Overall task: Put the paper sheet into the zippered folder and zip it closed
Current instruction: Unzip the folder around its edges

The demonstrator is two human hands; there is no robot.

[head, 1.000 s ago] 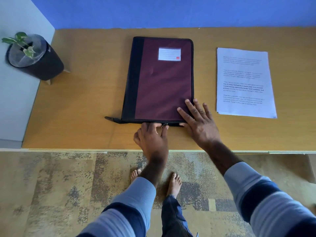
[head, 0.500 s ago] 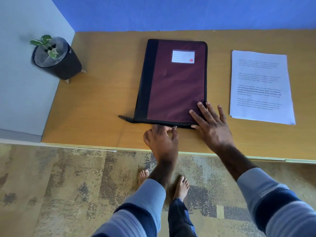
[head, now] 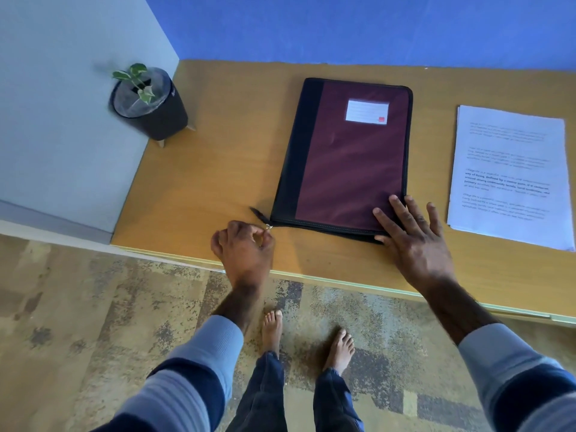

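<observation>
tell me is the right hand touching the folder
Touching. The head view shows the right hand spread flat, its fingers lying on the folder's near right corner.

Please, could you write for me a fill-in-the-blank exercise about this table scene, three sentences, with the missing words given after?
1. The left hand pinches the small metal zipper pull at the near ____ corner of the maroon and black fabric folder.
2. The right hand presses flat on the folder's near ____ corner.
3. The white printed paper sheet lies on the wooden table, to the ____ of the folder.

Missing words: left; right; right.
</observation>
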